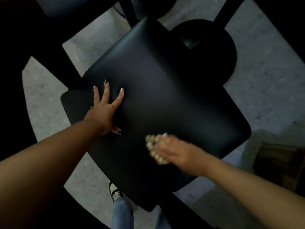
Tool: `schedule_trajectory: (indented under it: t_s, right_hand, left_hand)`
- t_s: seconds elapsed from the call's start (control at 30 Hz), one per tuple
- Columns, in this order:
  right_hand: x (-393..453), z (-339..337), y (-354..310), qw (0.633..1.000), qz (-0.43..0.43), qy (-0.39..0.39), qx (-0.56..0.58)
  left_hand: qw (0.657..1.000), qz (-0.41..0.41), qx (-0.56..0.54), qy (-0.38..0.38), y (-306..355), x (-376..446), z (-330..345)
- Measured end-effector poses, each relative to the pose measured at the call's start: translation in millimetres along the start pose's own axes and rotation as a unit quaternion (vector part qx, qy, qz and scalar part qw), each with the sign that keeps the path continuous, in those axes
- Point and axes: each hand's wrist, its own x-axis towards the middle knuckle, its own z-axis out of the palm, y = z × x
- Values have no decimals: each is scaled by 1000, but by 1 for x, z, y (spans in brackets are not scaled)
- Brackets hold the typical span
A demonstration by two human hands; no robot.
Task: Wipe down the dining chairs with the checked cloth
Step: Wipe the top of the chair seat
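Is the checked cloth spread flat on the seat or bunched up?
Bunched up. The checked cloth shows as a wad gripped in the right hand against the black chair seat, though motion blur hides its folds.

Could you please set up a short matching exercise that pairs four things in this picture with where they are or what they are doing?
Column one:
1. left hand
2. right hand
3. cloth
4. shoe

Column two:
A. bunched up on the chair seat
B. on the grey floor near the seat's near edge
C. fingers spread, pressing flat on the seat
D. blurred, gripping the cloth

Pairs: 1-C, 2-D, 3-A, 4-B
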Motion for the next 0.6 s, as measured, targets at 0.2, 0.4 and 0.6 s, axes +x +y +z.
schedule_trajectory:
  t_s: [0.2,0.4,0.6]
  right_hand:
    - [-35,-30,42,843,500,193,-44]
    - [22,32,-47,993,103,39,-36]
    - [46,-29,79,967,209,133,-61]
  left_hand:
    - [1000,5,-16,-5,-2,2,1]
    - [1000,-20,-21,3,8,-3,2]
    - [999,-19,-27,12,7,-1,3]
